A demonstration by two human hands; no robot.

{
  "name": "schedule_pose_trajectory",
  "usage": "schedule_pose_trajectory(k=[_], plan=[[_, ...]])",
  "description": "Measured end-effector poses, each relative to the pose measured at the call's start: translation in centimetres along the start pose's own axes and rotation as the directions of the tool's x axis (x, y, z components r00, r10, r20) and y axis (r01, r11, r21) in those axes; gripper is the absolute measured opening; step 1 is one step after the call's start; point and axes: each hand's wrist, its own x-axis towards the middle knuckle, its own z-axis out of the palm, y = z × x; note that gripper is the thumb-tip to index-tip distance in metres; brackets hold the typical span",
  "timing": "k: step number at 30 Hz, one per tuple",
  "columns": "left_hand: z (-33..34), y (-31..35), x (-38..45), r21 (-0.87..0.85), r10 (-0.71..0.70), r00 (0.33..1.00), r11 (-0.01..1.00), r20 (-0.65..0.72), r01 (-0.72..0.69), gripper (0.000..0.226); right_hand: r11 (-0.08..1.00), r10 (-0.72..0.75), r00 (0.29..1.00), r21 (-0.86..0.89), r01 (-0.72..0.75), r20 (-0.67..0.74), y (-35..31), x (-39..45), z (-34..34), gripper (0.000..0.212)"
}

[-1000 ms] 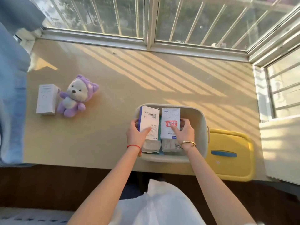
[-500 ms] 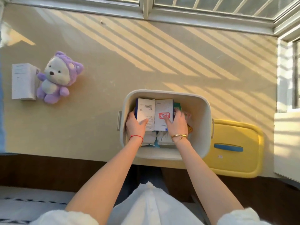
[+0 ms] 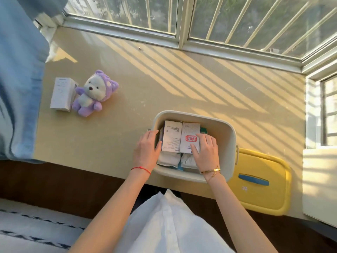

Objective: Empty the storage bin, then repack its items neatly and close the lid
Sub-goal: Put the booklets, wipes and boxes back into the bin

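Warm window sunlight, striped shadows, curved edges.

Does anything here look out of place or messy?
Nothing is spilled or damaged. The yellow lid lies off the bin, overhanging the table edge, and a white box and plush toy sit outside it.

Little print can be made out. The right box in the storage bin bears a red square stamp with white characters too blurred to read, above a small blue mark. The left box beside it carries a barcode and lines of fine print, none legible. The white box by the plush toy shows only faint, unreadable lines
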Motion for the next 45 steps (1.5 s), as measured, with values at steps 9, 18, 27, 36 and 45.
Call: schedule_pose_trajectory(k=[9,18,27,36,45], plan=[[-10.8,-6.7,-4.2,0.061,0.005,0.978,0.998,-0.210,0.008,0.030,0.978,-0.206,0.978,0.007,0.207,-0.014,-7.7,-0.8,-2.8,0.034],[-19.1,-17.3,-4.4,0.004,-0.109,0.947,0.993,-0.302,0.116,0.033,0.956,-0.291,0.957,0.020,0.291,-0.009,-19.3,0.6,0.9,0.035],[-28.3,-30.9,-0.6,-0.019,-0.108,0.959,0.994,-0.263,0.107,0.033,0.978,-0.198,0.980,0.068,0.196,0.023,-33.6,2.1,8.2,0.035],[-31.0,-40.6,7.5,-0.014,-0.076,0.985,0.997,-0.156,0.075,0.035,0.976,-0.052,0.987,0.218,0.018,0.150,-46.6,9.2,16.1,0.033],[-26.1,-46.3,17.3,-0.049,-0.132,0.991,0.990,-0.031,0.131,0.035,0.975,0.091,0.951,0.168,-0.146,0.297,-51.4,19.0,26.3,0.059]])
